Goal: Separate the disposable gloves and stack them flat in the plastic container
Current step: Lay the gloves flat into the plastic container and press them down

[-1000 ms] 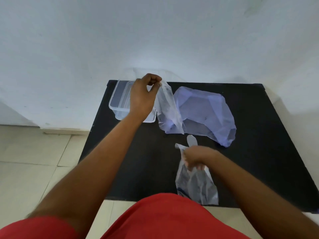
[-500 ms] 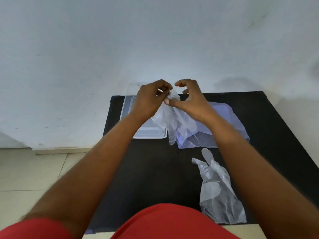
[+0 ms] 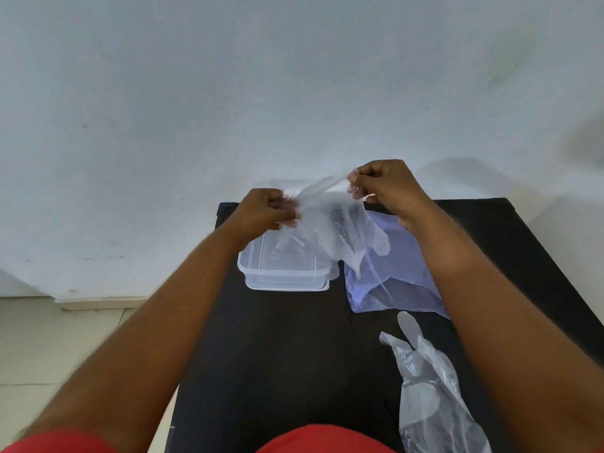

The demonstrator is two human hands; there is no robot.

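The task looks early. On the left of the black table [image 3: 294, 354], the plastic container [image 3: 283, 273] seems to hold little or nothing, though its clear walls make that hard to tell. Above it, the left hand [image 3: 264, 212] has its grip pinched on one edge of a thin glove [image 3: 336, 230], raised. The right hand [image 3: 385, 186], higher, pinches the opposite edge, stretching it apart. A bluish plastic bag [image 3: 398, 276] lies right of the container; another glove [image 3: 428, 393] waits flat, nearer.
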